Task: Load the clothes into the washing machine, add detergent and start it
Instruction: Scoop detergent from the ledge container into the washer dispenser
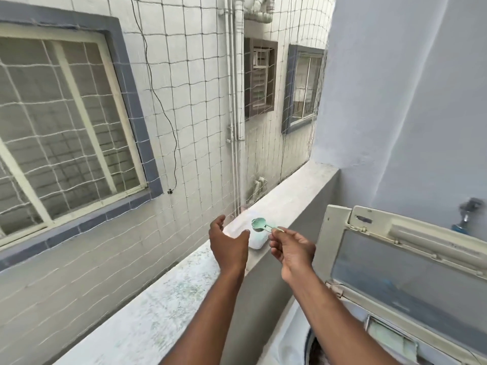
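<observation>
The right hand (291,252) pinches the handle of a green scoop (259,224), held just above a white tub (255,239) on the ledge (171,293). The left hand (228,245) is spread open beside the tub, holding nothing. The washer (405,272) stands at right, lid raised.

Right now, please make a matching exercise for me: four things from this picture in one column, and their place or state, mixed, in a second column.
Things:
1. scoop
2. white container
3. washing machine lid
4. left hand

Place or state:
A. raised open
B. sits on the ledge
C. pinched by its handle in the right hand
D. open, holds nothing

Pairs: 1-C, 2-B, 3-A, 4-D
</observation>
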